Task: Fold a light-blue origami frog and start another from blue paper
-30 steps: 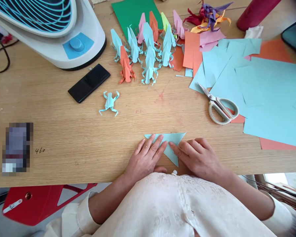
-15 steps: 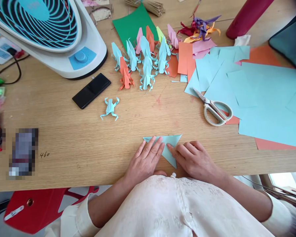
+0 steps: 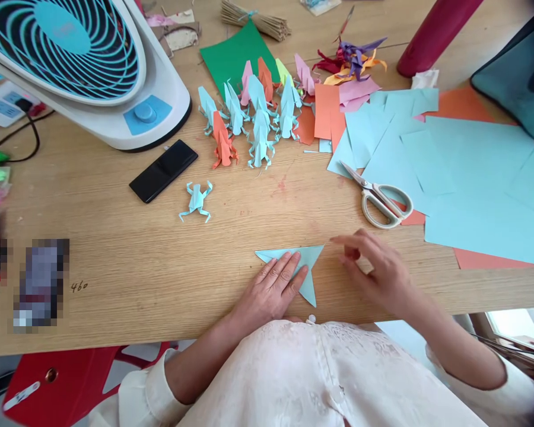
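A light blue folded paper [image 3: 310, 258] with pointed corners lies flat near the table's front edge. My left hand [image 3: 271, 287] rests on it, fingers stretched out and pressing it to the wood; its left and lower parts are partly covered. Just right of the paper, my right hand [image 3: 376, 267] is raised, its index finger reaching toward the paper's upper right tip without touching. Thumb and fingers are apart, with nothing between them. A finished light blue paper frog [image 3: 196, 200] sits farther off to the left.
Several folded paper figures [image 3: 260, 136] stand at the back middle. Scissors [image 3: 385, 204] lie on blue paper sheets [image 3: 485, 196] to the right. A black phone [image 3: 164, 171] lies before a fan [image 3: 160, 118]. A dark red cylinder [image 3: 431, 38] stands back right.
My right hand has lifted off the folded paper and moved right, its fingers opening. My left hand stays flat on the paper. The view has shifted slightly.
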Motion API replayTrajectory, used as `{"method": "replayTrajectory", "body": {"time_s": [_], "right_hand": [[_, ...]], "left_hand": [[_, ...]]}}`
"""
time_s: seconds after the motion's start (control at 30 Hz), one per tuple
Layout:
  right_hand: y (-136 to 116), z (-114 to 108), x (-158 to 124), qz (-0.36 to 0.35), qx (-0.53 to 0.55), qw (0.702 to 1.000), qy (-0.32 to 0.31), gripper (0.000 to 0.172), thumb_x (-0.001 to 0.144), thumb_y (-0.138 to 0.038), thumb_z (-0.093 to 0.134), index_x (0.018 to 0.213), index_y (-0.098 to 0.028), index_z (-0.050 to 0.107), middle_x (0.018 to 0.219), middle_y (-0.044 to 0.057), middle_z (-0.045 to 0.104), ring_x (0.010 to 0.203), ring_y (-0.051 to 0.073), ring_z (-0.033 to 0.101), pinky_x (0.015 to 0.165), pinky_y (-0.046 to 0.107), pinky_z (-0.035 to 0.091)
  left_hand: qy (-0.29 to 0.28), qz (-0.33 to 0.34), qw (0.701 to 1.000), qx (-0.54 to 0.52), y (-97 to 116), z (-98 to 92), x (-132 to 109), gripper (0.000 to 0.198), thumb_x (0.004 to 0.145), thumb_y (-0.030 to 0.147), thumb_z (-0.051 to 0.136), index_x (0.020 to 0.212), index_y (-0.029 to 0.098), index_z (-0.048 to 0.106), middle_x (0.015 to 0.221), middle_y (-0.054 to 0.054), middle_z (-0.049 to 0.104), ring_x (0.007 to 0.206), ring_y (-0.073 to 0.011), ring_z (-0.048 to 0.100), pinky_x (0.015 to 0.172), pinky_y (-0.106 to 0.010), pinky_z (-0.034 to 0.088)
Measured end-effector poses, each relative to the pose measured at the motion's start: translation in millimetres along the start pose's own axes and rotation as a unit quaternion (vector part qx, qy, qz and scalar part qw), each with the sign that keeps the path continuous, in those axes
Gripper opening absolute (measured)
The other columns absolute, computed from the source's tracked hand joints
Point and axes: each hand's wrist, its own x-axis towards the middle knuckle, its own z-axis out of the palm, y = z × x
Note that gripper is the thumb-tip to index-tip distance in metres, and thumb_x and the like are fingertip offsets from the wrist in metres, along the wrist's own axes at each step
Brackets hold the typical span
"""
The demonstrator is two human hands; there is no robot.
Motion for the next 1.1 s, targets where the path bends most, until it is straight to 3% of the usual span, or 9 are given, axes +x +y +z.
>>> {"method": "replayTrajectory", "body": {"time_s": [0.1,0.23,0.37,0.57,0.83,1.1], "right_hand": [[5.0,-14.7,19.9,0.069,0.054,0.993,-0.079,0.026,0.093,-0.022,0.048,0.117,-0.022,0.057,0.08,0.002,0.059,0.072,0.017,0.056,0.062,0.029,0.044],[8.9,-24.6,45.4,0.049,0.075,0.978,-0.186,0.013,0.087,-0.02,0.051,0.094,-0.022,0.062,0.077,0.001,0.063,0.066,0.014,0.056,0.058,0.026,0.042],[13.7,-23.9,58.0,0.051,0.082,0.967,-0.234,0.012,0.086,-0.02,0.052,0.089,-0.022,0.063,0.076,0.001,0.063,0.064,0.014,0.055,0.057,0.025,0.041],[21.9,-20.7,66.0,0.092,0.068,0.957,-0.268,0.014,0.087,-0.028,0.053,0.077,-0.021,0.061,0.067,-0.002,0.059,0.058,0.012,0.05,0.053,0.025,0.038],[24.2,-18.6,68.2,0.066,0.03,0.961,-0.268,0.014,0.085,-0.023,0.052,0.072,-0.021,0.058,0.068,-0.002,0.06,0.059,0.012,0.05,0.056,0.026,0.035],[21.9,-16.5,67.4,0.069,0.005,0.961,-0.269,0.015,0.085,-0.021,0.051,0.071,-0.02,0.055,0.068,-0.001,0.059,0.061,0.013,0.05,0.057,0.026,0.032]], "left_hand": [[0.013,0.003,1.0,0.019,0.8,1.6,0.8,0.089,0.09,0.074,0.018,0.146,0.009,0.041,0.157,-0.015,0.032,0.147,-0.0328,0.021,0.117,-0.044,0.022],[0.014,0.013,0.999,0.043,0.3,1.1,1.8,0.084,0.091,0.072,0.021,0.146,0.013,0.044,0.157,-0.011,0.033,0.146,-0.0326,0.023,0.116,-0.044,0.024],[0.017,0.008,0.999,0.051,0.0,0.4,2.4,0.083,0.09,0.073,0.025,0.146,0.015,0.043,0.156,-0.011,0.036,0.147,-0.0315,0.021,0.117,-0.044,0.021],[0.006,0.009,0.999,0.04,0.6,-1.1,4.1,0.077,0.094,0.066,0.024,0.144,0.012,0.044,0.155,-0.01,0.037,0.149,-0.027,0.018,0.12,-0.041,0.016],[-0.022,0.024,0.999,0.007,-3.0,-1.8,5.6,0.071,0.098,0.059,0.024,0.147,0.008,0.038,0.155,-0.013,0.037,0.148,-0.0247,0.022,0.12,-0.039,0.019],[0.005,0.009,1.0,0.004,0.7,1.6,5.4,0.069,0.098,0.056,0.032,0.148,0.01,0.036,0.153,-0.013,0.04,0.147,-0.0254,0.024,0.12,-0.041,0.019]]}}
